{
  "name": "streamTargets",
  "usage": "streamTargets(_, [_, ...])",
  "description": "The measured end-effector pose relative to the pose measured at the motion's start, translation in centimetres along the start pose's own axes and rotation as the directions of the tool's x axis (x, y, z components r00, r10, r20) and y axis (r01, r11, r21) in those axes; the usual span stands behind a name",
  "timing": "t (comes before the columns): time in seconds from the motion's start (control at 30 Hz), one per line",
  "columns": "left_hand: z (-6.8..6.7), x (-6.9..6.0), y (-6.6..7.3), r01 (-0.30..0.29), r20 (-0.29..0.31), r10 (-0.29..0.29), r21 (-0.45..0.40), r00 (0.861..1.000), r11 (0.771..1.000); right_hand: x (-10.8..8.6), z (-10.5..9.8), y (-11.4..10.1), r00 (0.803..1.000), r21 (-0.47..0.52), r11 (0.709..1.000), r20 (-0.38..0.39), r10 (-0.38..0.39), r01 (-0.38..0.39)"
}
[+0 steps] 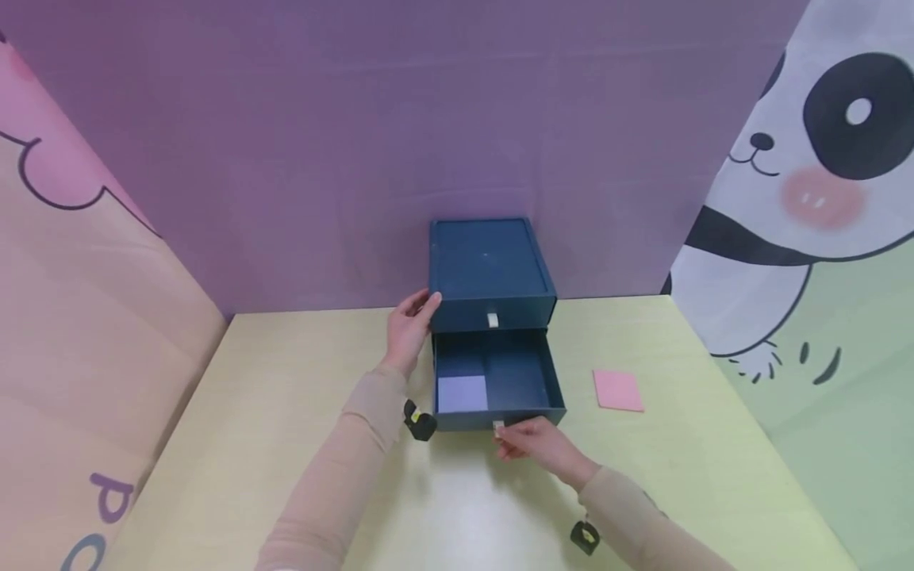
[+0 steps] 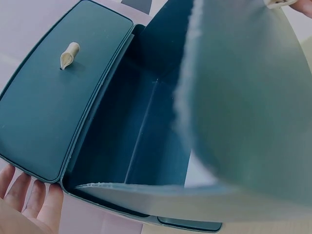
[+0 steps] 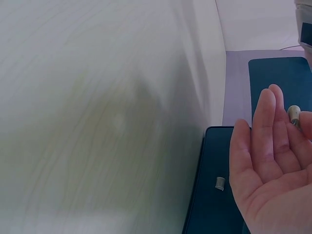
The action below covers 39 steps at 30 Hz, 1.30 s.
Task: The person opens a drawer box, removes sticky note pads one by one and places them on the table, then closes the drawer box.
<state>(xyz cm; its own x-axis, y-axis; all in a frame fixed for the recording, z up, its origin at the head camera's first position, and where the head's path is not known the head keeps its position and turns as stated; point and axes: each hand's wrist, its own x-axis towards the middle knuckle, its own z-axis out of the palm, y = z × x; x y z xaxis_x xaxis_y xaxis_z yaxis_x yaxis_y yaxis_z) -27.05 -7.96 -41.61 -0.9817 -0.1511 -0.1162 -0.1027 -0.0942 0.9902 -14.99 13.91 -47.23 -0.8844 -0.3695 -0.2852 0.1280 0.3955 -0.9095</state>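
Observation:
A dark blue two-drawer box (image 1: 489, 258) stands against the back wall, its lower drawer (image 1: 521, 381) pulled out and its upper drawer (image 1: 464, 315) closed. My left hand (image 1: 408, 329) steadies the box's left side; in the left wrist view its straight fingers (image 2: 36, 200) press the side. With thumb and finger, my right hand (image 1: 539, 444) pinches the lower drawer's pale pull tab (image 1: 497, 427); the right wrist view shows this tab (image 3: 294, 113) too. A lilac sticky note pad (image 1: 462, 394) lies in the drawer's front left corner.
On the table (image 1: 685, 444), right of the drawer, lies a pink sticky note pad (image 1: 618, 390). A second pale tab (image 1: 493, 319) sticks out from the upper drawer. Purple cloth (image 1: 321, 159) hangs behind, with printed cloth on both sides.

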Motion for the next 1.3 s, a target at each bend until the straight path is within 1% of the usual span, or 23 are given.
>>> streamTargets(0.27, [-0.1,0.1,-0.2,-0.003,0.012,0.003,-0.001,1.000,1.000,-0.4,0.1,0.0,1.000,0.007,1.000,0.021,-0.003,0.003])
streamTargets(0.57, [-0.1,0.4,0.1,-0.010,-0.001,0.010,-0.018,1.000,1.000,-0.5,-0.2,0.4,0.999,-0.012,1.000,0.044,0.003,-0.002])
streamTargets(0.67, [-0.1,0.5,0.3,-0.008,-0.001,0.008,-0.001,1.000,1.000,-0.4,-0.3,0.4,0.999,-0.018,1.000,0.049,0.000,0.001])
streamTargets(0.8, [-0.1,0.6,0.6,-0.016,0.005,0.016,0.013,1.000,1.000,-0.4,-0.3,0.2,0.999,-0.028,1.000,0.048,-0.007,0.008])
streamTargets(1.0, [0.0,0.9,0.6,-0.035,0.003,0.035,0.003,0.999,0.999,-0.3,-0.2,0.0,0.999,-0.034,0.999,0.036,-0.015,0.016])
streamTargets(1.2, [-0.1,0.5,0.3,-0.015,0.000,0.015,-0.014,1.000,1.000,-0.9,0.0,0.4,0.999,-0.036,0.999,0.032,0.004,-0.003])
streamTargets(1.3, [-0.1,0.2,-0.1,0.001,0.004,-0.001,-0.006,1.000,1.000,-1.3,0.2,0.9,0.999,-0.028,1.000,0.040,0.011,-0.010])
